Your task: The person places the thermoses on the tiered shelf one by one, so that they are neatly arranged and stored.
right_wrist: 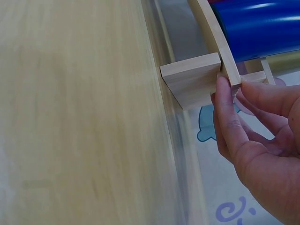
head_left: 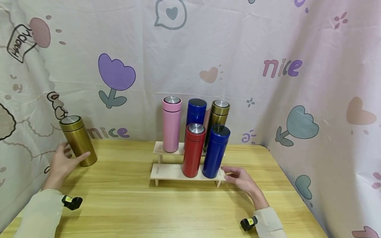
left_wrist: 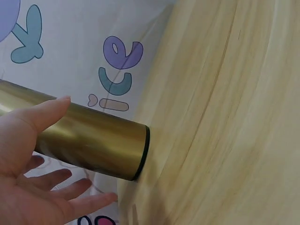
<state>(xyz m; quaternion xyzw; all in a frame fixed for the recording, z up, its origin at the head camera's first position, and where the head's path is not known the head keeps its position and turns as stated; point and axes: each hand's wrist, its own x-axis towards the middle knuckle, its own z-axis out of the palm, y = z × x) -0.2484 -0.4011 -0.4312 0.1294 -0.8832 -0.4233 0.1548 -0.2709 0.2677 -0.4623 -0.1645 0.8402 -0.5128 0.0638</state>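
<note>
At the far left of the head view a gold thermos bottle (head_left: 78, 142) with a silver-topped lid stands on the table. My left hand (head_left: 62, 165) is around its lower part; the left wrist view shows the thumb (left_wrist: 54, 112) over the side and the other fingers spread loosely, not curled round it. My right hand (right_wrist: 258, 126) pinches the right end of the two-step wooden display stand (head_left: 168, 170) by its lower shelf. That shelf bears a red bottle (head_left: 193, 153) and a blue bottle (head_left: 215, 153), which leans in the head view.
On the upper shelf stand a pink bottle (head_left: 171, 127), another blue bottle (head_left: 196, 109), partly hidden, and a second gold bottle (head_left: 220, 110). A printed curtain (head_left: 226, 43) hangs behind and beside the wooden table (head_left: 143, 208).
</note>
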